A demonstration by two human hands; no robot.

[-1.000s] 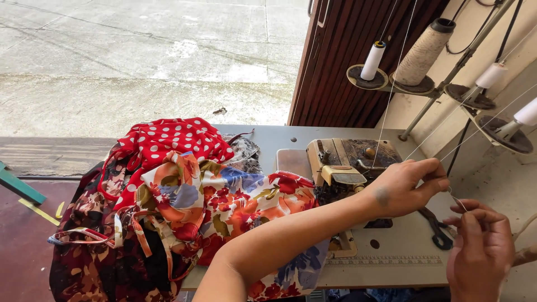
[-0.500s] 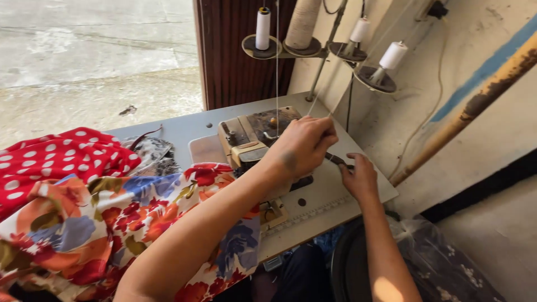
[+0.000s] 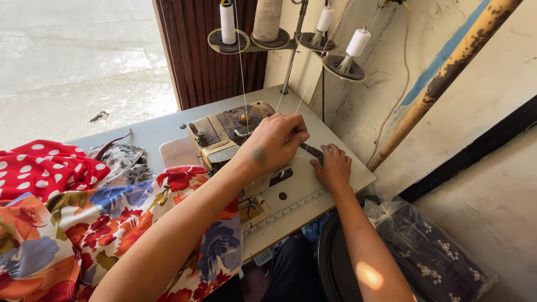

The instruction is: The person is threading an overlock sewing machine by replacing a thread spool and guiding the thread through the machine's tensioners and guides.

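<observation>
Left hand: my left hand [image 3: 277,142] hovers over the back of the beige, boxy overlock sewing machine [image 3: 235,148], fingers pinched narrow on a fine white thread [image 3: 241,67] that runs up towards the spools.
Right hand: my right hand [image 3: 334,165] rests palm-down on the grey tabletop [image 3: 159,131] near its right edge, fingers closed around small dark scissors [image 3: 311,151], whose tip shows just left of the knuckles.
Thread: it rises taut from the machine top to the spool stand at the far edge of the tabletop.
Spools: a tall white thread cone [image 3: 227,21], a fat beige one [image 3: 267,19] and two smaller white ones [image 3: 358,42] stand on dark round plates above the far edge.
Machine: it sits in the middle of the tabletop, its front partly behind my left forearm.
Fabric: a floral cloth in red, orange and blue [image 3: 106,223] drapes over the near left edge; a red cloth with white dots [image 3: 45,168] lies at the left edge, just beyond it.
Ruler: a printed measuring strip [image 3: 285,211] runs along the near right edge.
Floor side: a dark plastic bag with pale flower print [image 3: 428,251] lies below the right corner, beside my right arm.
</observation>
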